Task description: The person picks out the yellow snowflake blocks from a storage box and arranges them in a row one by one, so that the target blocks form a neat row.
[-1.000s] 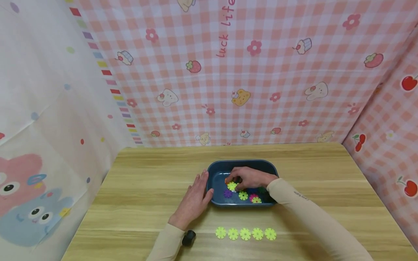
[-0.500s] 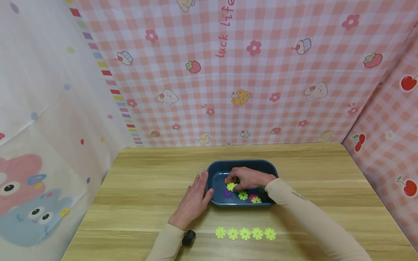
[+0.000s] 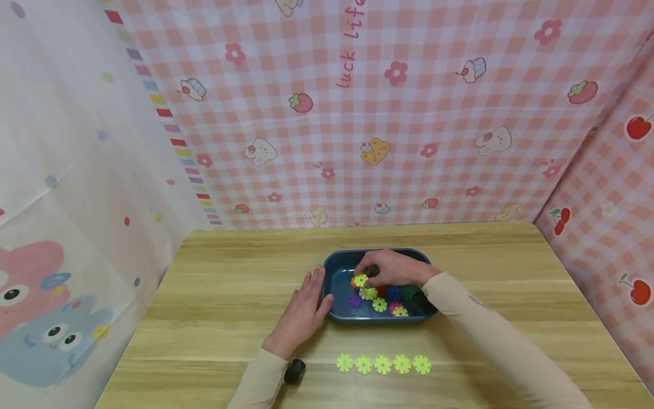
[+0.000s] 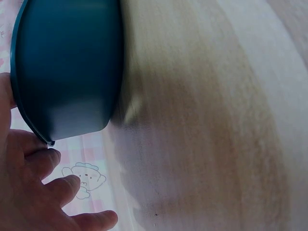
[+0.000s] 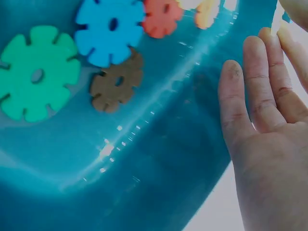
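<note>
A dark blue tray [image 3: 337, 314] holds several notched plastic snowflake discs. My right hand [image 3: 390, 268] is over the tray, pinching a yellow-green snowflake disc [image 3: 361, 280]. In the right wrist view that disc [image 5: 277, 18] shows edge-on between thumb and fingertips. Just below it in the head view lies another yellow-green disc [image 3: 369, 293]. My left hand [image 3: 300, 309] rests against the tray's left end, fingers extended. The left wrist view has its fingers [image 4: 41, 163] at the tray's rim [image 4: 29, 126].
Several yellow-green discs [image 3: 382, 364] lie in a straight row on the wooden table [image 3: 245, 267], in front of the tray. Inside the tray are purple [image 3: 355, 301], green [image 5: 41, 74], blue [image 5: 109, 31] and brown discs [image 5: 118, 81]. A checked cloth [image 3: 327, 125] hangs behind the table.
My right hand has risen slightly away from the tray's floor and toward its far side with a yellow-green disc, uncovering more discs beneath. The left hand stays in place.
</note>
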### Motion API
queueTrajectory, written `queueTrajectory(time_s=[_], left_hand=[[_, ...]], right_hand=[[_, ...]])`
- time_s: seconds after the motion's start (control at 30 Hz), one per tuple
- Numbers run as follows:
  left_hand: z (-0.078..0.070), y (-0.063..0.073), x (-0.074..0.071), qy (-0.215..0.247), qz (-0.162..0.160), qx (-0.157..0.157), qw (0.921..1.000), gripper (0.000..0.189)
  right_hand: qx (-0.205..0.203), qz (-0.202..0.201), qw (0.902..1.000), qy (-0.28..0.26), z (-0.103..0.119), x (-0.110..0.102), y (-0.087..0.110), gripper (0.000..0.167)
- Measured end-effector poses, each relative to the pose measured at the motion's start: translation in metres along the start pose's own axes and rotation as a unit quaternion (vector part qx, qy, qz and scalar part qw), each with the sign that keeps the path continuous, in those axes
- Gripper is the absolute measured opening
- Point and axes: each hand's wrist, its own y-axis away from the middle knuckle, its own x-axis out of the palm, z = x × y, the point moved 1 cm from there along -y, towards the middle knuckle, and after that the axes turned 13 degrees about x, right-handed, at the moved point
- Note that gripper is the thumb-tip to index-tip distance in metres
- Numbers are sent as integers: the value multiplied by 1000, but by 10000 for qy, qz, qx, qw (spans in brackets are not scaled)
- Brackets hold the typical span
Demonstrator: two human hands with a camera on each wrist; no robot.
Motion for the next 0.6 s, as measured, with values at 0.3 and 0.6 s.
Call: queueTrajectory(time_s=[0.3,0.6], left_hand=[[0,0,1,-36,38,-21,10000,69],[-2,0,-1,-45,58,-78,9999,69]], right_hand=[[-169,-193,9997,-65,4,-12,16,29],[-289,-432,9985,-176,6,-18,33,30]])
